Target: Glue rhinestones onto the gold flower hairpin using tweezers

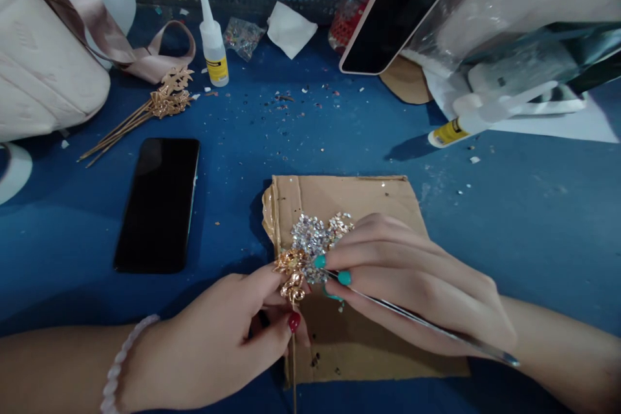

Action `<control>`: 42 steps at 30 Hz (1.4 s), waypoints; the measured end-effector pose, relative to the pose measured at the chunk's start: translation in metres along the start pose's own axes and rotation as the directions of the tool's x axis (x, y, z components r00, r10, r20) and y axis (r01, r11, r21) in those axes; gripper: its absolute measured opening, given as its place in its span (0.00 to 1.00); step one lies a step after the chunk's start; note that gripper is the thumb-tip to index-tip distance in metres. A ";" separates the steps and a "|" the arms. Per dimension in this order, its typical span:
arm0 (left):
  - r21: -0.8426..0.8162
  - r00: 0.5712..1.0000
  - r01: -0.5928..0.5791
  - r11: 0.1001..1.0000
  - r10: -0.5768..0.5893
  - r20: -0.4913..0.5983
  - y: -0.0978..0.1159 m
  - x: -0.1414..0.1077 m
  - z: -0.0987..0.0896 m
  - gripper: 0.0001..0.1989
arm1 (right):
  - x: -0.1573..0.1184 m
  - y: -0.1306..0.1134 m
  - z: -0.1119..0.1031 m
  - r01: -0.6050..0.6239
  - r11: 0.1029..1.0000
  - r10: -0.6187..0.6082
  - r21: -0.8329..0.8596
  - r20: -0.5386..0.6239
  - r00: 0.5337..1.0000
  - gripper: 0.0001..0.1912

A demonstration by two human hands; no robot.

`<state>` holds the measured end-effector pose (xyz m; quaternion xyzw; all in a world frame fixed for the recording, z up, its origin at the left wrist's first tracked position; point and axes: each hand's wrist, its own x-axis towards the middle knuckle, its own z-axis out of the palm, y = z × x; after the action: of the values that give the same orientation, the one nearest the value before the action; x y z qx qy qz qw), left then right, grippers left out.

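A gold hairpin (293, 289) with an ornate floral head and a thin stem is pinched in my left hand (218, 330), over the near left part of a cardboard piece (383, 352). My right hand (412, 284), with turquoise nails, is closed around metal tweezers (412, 315). The tweezers' tips point at the right side of the hairpin's head; whether they touch it or grip anything, I cannot tell. Just beyond the head, a heap of small sparkling rhinestones (310, 233) lies on the cardboard, partly covered by my right fingers.
A black phone (158, 204) lies at left, below several gold hairpins (167, 97). One glue bottle (213, 45) stands at the back; another glue bottle (451, 131) leans at right. Pink ribbon (116, 45), a small bag of stones (244, 37) and a propped-up tablet (383, 19) line the back.
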<state>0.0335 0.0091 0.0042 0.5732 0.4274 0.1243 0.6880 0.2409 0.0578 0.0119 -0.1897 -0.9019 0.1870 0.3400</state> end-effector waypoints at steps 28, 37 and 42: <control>0.059 0.996 0.089 0.994 -0.089 -0.002 -0.008 0.000 0.000 0.08 | -0.047 0.017 -0.006 -0.196 0.963 0.200 0.184 -0.004 0.980 0.03; 0.132 0.989 0.145 0.980 -0.148 0.006 -0.009 -0.004 -0.003 0.10 | -0.048 0.021 -0.007 -0.187 0.969 0.185 0.162 0.032 0.982 0.02; 0.128 0.990 0.135 0.983 -0.140 0.033 -0.012 -0.004 -0.005 0.09 | -0.047 0.020 -0.009 -0.151 0.982 0.146 0.116 0.045 0.988 0.03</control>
<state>0.0240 0.0058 -0.0042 0.5868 0.4584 0.0372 0.6664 0.2841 0.0551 -0.0164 -0.2325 -0.8785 0.2685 0.3195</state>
